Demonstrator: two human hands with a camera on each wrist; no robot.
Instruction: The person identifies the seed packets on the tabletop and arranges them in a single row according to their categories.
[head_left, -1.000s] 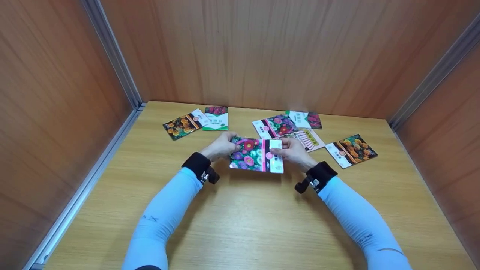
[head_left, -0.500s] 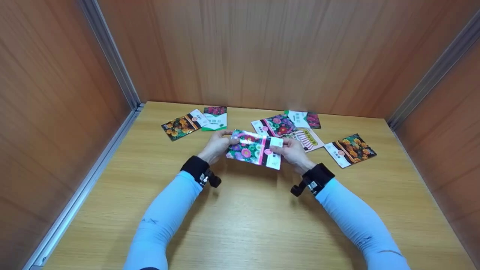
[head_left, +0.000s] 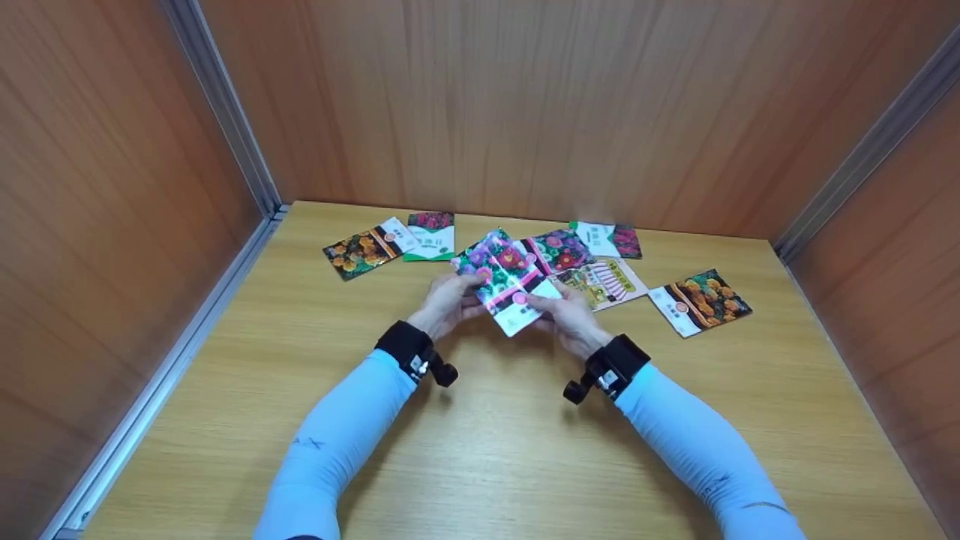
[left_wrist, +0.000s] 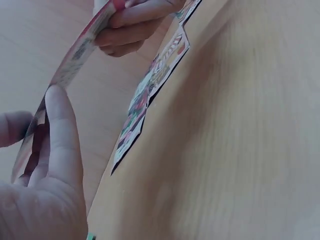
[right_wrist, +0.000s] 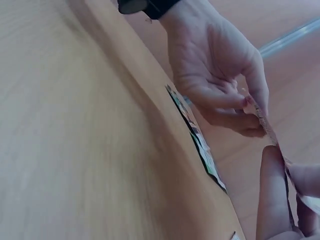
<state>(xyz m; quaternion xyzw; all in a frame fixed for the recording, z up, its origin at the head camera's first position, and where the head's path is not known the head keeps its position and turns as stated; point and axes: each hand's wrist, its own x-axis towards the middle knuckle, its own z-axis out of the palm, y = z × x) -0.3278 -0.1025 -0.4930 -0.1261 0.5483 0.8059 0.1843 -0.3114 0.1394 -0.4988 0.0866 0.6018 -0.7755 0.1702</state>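
Note:
Both hands hold one flower seed packet [head_left: 504,274] above the table, its pink, purple and white blooms facing up and its white end tilted toward the person. My left hand [head_left: 447,301] pinches the packet's left edge, thumb on top and fingers beneath. On the lower right, by the white label end, my right hand [head_left: 571,316] pinches it the same way. In the left wrist view the packet [left_wrist: 75,57] is seen edge-on, slightly bowed between the two hands. Just behind it lies a similar pink-striped packet [head_left: 561,251], partly overlapped in the head view.
A yellow-and-pink striped packet [head_left: 606,283] lies right of the hands. Orange-flower packets lie at left [head_left: 367,249] and right [head_left: 701,301]. Green-and-white packets rest at the back left [head_left: 433,238] and back right [head_left: 604,238]. Wooden panels [head_left: 525,105] enclose the table [head_left: 480,450].
The held packet has turned from lying crosswise to slanting, its white end swinging down toward the person. The right hand has moved left and nearer; the other packets stay put.

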